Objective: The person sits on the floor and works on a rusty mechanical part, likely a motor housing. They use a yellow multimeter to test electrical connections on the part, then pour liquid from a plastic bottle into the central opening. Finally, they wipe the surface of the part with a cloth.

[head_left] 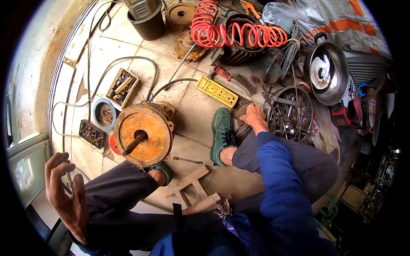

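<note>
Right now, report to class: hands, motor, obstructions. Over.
Left hand raised, empty; right hand near yellow power strip, grip unclear. Rusty motor in neither hand, shaft exposed. Right green shoe between motor and right hand.

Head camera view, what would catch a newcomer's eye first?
Probably the rusty orange round machine part with its protruding shaft, left of centre. Next come the bright red coiled hose at the top and the yellow power strip below it. The left hand stands out, raised at lower left.

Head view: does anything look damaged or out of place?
The round flange looks rusty, mottled orange-brown. At upper right, the metal pan seems odd: cookware-like, near metal tools, with something white inside.
</note>
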The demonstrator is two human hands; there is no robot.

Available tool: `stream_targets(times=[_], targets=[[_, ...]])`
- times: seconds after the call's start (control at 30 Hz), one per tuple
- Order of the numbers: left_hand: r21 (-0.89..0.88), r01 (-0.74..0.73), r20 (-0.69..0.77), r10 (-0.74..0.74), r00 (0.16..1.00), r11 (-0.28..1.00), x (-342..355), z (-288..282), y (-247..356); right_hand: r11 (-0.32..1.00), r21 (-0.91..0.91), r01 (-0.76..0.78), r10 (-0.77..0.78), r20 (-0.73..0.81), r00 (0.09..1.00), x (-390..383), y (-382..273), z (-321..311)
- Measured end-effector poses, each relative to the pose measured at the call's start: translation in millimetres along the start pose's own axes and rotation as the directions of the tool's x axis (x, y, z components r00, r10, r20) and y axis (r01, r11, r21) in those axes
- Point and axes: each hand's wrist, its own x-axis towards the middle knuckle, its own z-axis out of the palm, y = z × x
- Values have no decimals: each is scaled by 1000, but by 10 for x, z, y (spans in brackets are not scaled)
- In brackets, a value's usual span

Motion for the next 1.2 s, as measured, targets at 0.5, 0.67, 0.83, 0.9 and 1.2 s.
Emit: stream_targets(times=[0.5,0.67,0.83,0.9,1.2], targets=[[-410,-279,124,356,926,868,-25,201,465,963,144,228,-180,-288,941,-1059,-196,-1030],[-734,-49,318,407,856,678,-304,833,843,735,246,632,-490,-452,745,-1837,-268,-1134],[-811,547,582,393,712,210,-605,1541,1238,219,749,626,-655,-362,663,-2407,-241,-574],[-711,703,654,339,676,-29,-753,1769,1239,244,686,685,-689,-375,621,-2665,-382,-412],[-798,565,536,181,825,-209,-1002,1894,1012,305,602,738,-624,-459,633,-2769,-459,44]])
